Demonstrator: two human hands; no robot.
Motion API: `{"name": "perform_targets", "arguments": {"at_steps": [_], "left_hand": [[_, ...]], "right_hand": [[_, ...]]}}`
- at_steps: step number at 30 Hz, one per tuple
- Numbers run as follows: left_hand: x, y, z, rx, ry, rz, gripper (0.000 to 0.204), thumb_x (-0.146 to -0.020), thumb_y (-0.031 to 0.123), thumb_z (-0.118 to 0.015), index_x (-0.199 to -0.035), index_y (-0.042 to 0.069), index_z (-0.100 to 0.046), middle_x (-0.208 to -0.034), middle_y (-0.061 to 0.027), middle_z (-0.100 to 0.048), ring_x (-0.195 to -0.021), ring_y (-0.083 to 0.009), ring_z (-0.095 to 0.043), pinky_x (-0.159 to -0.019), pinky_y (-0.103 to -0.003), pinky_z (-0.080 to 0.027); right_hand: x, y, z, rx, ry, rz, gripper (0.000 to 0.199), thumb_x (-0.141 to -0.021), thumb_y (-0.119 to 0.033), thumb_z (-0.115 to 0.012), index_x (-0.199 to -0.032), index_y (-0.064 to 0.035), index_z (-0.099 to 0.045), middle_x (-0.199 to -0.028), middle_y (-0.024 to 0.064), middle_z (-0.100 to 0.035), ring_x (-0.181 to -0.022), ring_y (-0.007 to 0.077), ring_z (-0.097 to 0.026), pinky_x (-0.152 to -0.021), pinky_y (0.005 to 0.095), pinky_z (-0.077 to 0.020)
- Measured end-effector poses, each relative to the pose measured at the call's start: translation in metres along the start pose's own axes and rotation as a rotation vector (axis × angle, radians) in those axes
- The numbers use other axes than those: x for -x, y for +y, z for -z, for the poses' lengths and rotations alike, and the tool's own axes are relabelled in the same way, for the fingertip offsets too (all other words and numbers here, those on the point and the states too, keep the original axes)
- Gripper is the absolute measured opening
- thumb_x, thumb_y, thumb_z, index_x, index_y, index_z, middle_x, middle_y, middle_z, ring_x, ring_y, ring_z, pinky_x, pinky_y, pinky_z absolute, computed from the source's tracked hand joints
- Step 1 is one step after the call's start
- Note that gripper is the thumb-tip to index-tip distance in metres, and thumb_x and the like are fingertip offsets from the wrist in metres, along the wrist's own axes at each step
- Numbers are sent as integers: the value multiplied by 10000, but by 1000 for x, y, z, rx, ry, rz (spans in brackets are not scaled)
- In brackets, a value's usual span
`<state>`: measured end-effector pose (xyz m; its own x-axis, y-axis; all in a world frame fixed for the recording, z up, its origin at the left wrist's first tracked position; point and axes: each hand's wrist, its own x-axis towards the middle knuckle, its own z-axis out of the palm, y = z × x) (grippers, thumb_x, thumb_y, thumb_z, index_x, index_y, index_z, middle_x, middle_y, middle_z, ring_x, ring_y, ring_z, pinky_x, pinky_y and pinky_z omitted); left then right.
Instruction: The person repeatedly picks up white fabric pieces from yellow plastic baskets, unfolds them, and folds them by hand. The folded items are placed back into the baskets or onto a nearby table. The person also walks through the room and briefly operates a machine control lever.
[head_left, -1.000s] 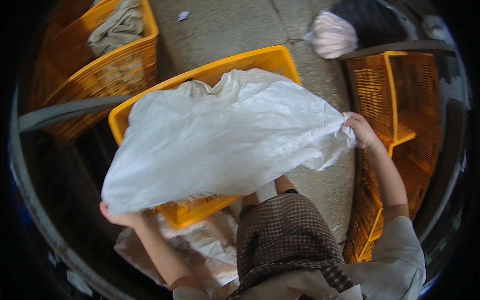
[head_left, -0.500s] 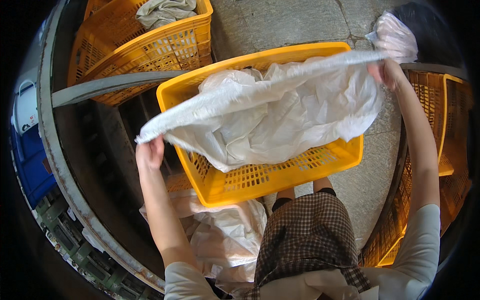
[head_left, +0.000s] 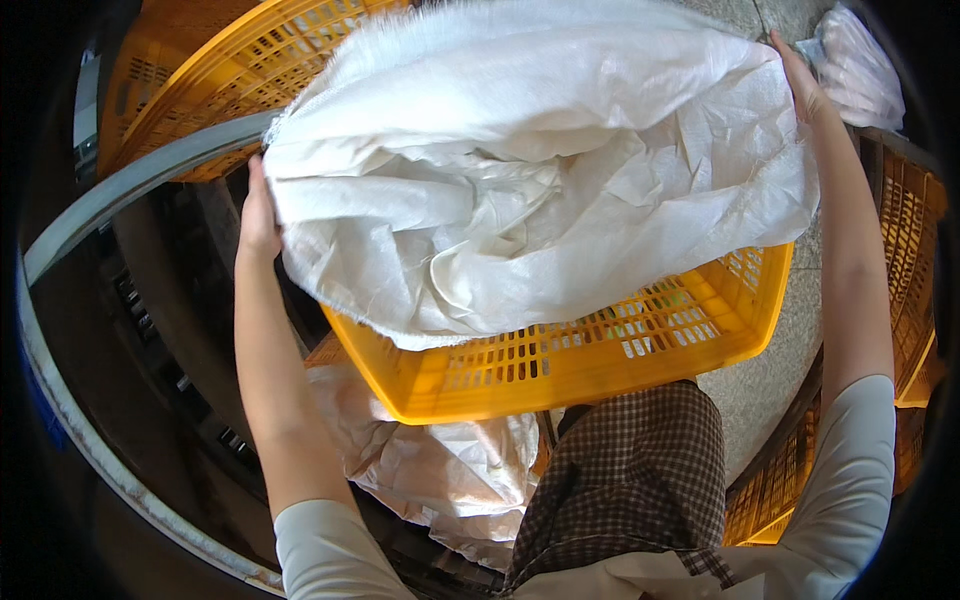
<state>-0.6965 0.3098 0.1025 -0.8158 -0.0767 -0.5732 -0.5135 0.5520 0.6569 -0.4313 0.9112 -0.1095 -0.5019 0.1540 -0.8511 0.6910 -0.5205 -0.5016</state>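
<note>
A large white woven sack (head_left: 560,235) spreads over a yellow slatted plastic crate (head_left: 560,385), its mouth gaping toward me and its folds sagging inside. My left hand (head_left: 260,218) grips the sack's left edge; its fingers are mostly hidden behind the fabric. At the far right corner, my right hand (head_left: 797,82) holds the sack's rim, fingers partly behind it. The sack's far side stands raised and hides the crate's far rim. Only the crate's near wall and right end show.
Other yellow crates (head_left: 225,85) stand at the far left, more (head_left: 905,240) along the right. A grey metal bar (head_left: 150,175) curves past on the left. Crumpled pale sacking (head_left: 450,470) lies below the crate. A filled translucent bag (head_left: 858,70) sits at the far right.
Both hands have lifted and spread the sack's rim. Its far edge went from a tight slanting line to a wide raised flap, opening the mouth. My view has shifted slightly.
</note>
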Motion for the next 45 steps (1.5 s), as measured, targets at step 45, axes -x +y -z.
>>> {"name": "perform_targets", "arguments": {"at_steps": [45], "left_hand": [[290, -257, 73, -1573, -332, -236, 389, -776, 305, -535, -1104, 107, -601, -1264, -124, -488, -1274, -299, -316, -1046, -603, -83]], "right_hand": [[219, 368, 23, -58, 606, -457, 268, -832, -204, -559, -961, 29, -583, -905, 122, -622, -788, 244, -587, -673, 358, -482]]}}
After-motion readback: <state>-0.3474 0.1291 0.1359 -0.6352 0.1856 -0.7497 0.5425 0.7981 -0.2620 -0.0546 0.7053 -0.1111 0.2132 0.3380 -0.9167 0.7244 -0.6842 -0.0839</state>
